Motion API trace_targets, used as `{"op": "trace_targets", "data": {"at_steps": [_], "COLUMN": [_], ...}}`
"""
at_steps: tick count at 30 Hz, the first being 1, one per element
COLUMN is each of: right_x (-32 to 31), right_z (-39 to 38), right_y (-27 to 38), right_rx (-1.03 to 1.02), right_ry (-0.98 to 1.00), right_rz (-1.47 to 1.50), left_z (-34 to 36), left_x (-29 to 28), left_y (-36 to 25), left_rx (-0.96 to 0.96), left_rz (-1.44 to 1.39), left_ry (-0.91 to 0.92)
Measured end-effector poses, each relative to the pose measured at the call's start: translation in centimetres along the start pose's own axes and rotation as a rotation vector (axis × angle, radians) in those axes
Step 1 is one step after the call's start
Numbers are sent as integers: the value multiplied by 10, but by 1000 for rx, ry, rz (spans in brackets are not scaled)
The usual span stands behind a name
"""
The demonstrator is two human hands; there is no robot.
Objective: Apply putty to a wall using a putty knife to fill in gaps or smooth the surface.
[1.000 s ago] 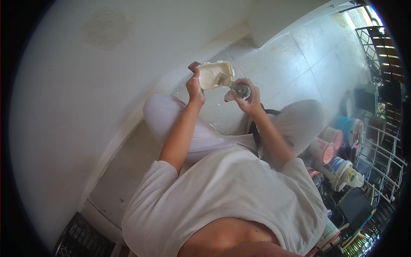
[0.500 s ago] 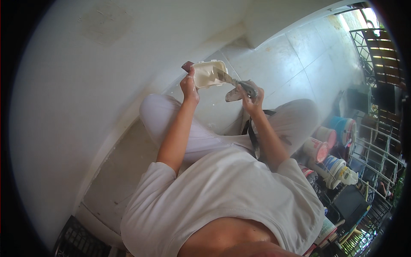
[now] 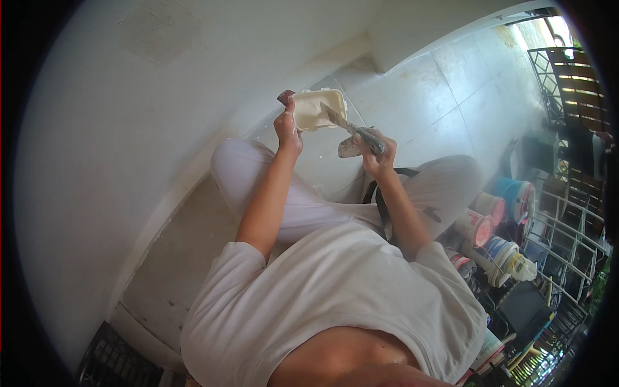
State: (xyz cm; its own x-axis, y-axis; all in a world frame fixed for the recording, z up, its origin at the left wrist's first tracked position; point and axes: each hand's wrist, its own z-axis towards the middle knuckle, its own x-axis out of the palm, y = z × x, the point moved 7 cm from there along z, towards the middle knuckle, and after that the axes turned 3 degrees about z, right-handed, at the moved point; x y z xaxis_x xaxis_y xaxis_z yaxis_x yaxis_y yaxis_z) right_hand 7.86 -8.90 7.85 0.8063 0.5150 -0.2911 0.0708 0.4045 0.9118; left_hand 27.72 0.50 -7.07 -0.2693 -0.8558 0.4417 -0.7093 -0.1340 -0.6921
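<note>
My left hand (image 3: pixel 288 129) grips a shallow cream plastic tub (image 3: pixel 298 126) by its left side. Pale paste (image 3: pixel 313 111) coats the tub's inside. A dark reddish-brown end (image 3: pixel 284 96), perhaps a handle, sticks out beside the left thumb; what it belongs to is hidden. In my right hand (image 3: pixel 382 157) is a putty knife (image 3: pixel 369 140) with a grey handle, its smeared blade tip inside the tub. A grey, paste-smeared flat piece (image 3: pixel 349 148) shows just under the knife by my right fingers; I cannot tell whether the hand holds it.
I sit cross-legged on a tiled floor (image 3: pixel 429 87) beside a white wall (image 3: pixel 116 142). To the right stand several paint buckets (image 3: pixel 476 229), a white metal rack (image 3: pixel 570 235) and a slatted wooden bench (image 3: pixel 576 84). A dark crate (image 3: pixel 119 358) is at the lower left.
The tub has shifted slightly right. My right hand has turned and lowered a little, so the putty knife's handle slopes more steeply, with its blade still in the tub.
</note>
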Motion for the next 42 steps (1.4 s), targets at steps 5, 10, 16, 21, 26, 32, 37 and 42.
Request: {"op": "trace_targets", "data": {"at_steps": [5, 10, 16, 21, 26, 32, 37, 42], "right_x": [5, 16, 27, 16, -13, -23, 4, 3], "right_z": [2, 1, -13, -6, 9, 1, -37, -45], "right_y": [12, 23, 24, 33, 31, -21, -65, -62], "right_rx": [-124, -282, -350, -355, -315, 415, 964, 993], "right_ry": [53, 427, 806, 923, 624, -199, -460, -508], "right_rz": [-102, -424, -576, -574, -422, 210, 635, 596], "left_z": [0, 0, 11, 14, 6, -2, -14, -28], "left_x": [0, -4, -10, -14, -6, 10, 12, 13], "left_y": [-2, -5, 4, 5, 2, 2, -3, -14], "left_rx": [-1, -34, 7, 3, 12, 221, 329, 496], "left_rz": [55, 80, 23, 116, 52, -36, 26, 189], "left_ry": [-48, -90, -95, -135, -164, -76, -156, -280]}}
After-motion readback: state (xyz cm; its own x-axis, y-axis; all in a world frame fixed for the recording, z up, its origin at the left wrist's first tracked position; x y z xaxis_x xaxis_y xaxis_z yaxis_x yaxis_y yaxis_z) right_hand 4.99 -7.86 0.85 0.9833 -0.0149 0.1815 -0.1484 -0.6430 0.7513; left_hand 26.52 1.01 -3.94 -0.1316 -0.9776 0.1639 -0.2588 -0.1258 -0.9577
